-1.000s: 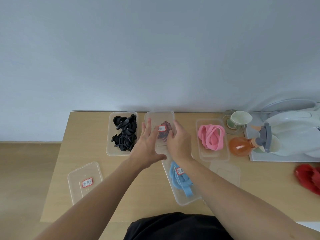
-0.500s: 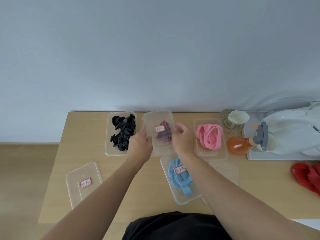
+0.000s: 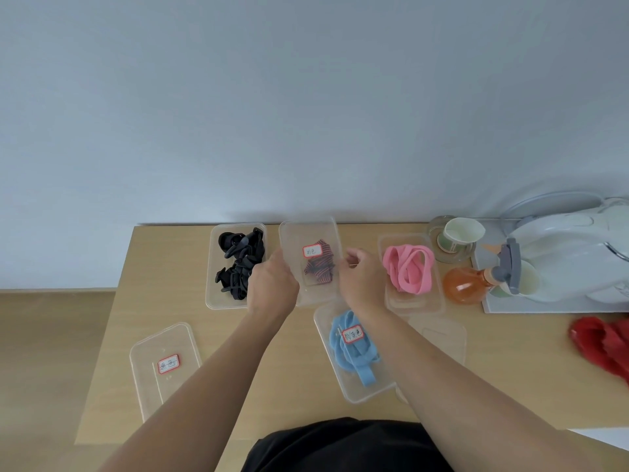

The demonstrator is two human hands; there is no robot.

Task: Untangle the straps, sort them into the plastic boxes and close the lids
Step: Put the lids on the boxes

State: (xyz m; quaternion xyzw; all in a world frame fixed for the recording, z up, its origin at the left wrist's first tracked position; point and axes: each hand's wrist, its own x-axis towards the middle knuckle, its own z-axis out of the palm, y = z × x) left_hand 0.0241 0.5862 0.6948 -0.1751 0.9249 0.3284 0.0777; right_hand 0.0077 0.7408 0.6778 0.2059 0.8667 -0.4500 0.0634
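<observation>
pale wooden surface [image 3: 163, 267], far side: left hand [image 3: 272, 287] and right hand [image 3: 360, 284] clasp the clear lidded plastic box [image 3: 308, 233] of striped strap [image 3: 321, 270], fingers [image 3: 354, 260] curled round its sides; uneven pressure may leave a corner unsealed.

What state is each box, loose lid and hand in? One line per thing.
Black-strap box: open, no lid.
Striped-strap box: labelled lid on, held at both sides.
Pink-strap box: open, no lid.
Blue-strap box: labelled lid on.
Loose labelled lid: flat on the table.
Left hand: grips striped-strap box's left edge.
Right hand: grips its right edge.
Red straps: loose on the table, unboxed.
</observation>
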